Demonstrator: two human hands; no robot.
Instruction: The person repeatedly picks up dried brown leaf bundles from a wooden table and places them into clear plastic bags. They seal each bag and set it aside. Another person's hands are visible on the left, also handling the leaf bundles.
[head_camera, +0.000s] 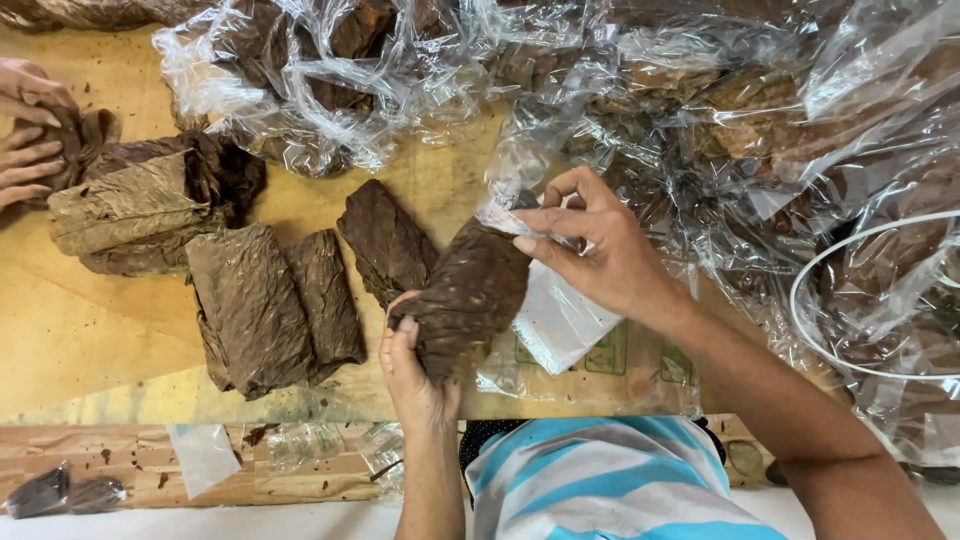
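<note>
My left hand (412, 368) grips the lower end of a dark brown dried leaf bundle (468, 292) held above the wooden table (90, 340). My right hand (592, 250) pinches the clear plastic wrap (553, 318) at the bundle's upper end; the plastic hangs down under the hand. A flat dark leaf bundle (385, 243) lies just left of the held one. Two more folded bundles (270, 305) lie side by side further left.
Crumpled clear plastic bags with leaves (700, 110) fill the back and right. A lighter stack of leaves (140, 210) sits at left, where another person's hands (28, 130) press leaves. A white hoop rim (800, 300) shows at right.
</note>
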